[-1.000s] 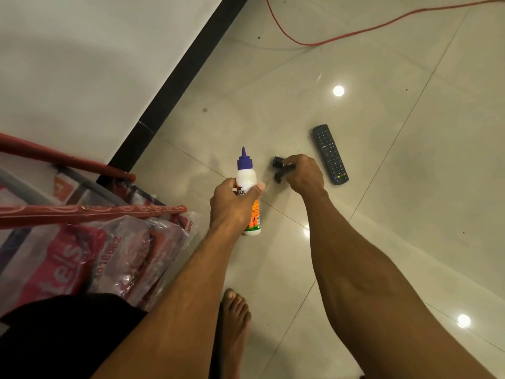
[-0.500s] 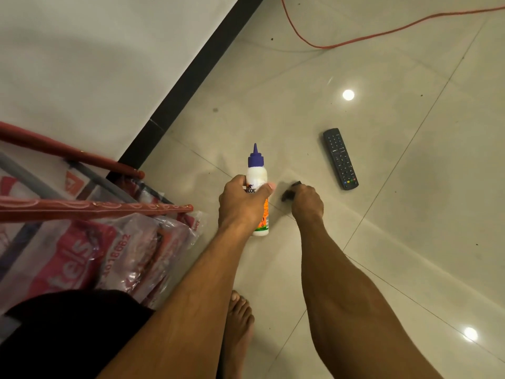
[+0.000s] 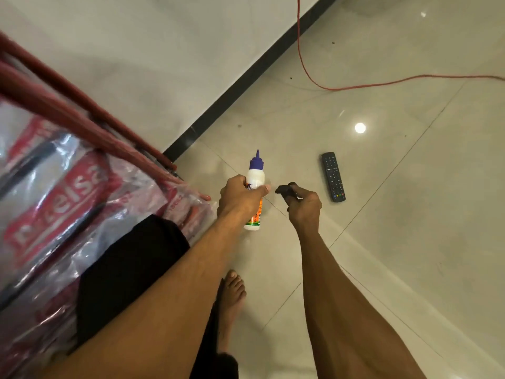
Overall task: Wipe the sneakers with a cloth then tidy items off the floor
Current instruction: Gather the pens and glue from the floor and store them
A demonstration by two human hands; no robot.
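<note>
My left hand grips a white glue bottle with a purple pointed cap and an orange-green label, held above the floor. My right hand holds a small black object that sticks out past my fingers; what it is cannot be told. A black remote control lies on the tiled floor just right of my right hand. No sneakers and no cloth are in view.
A red-framed rack with plastic-wrapped red and white packages stands at the left. An orange cable runs across the floor at the back. A black skirting strip borders the white wall. My bare foot stands below my hands.
My right hand lifted the small black object off the floor and drew back from the remote. Both hands rose, and the view swung left toward the rack.
</note>
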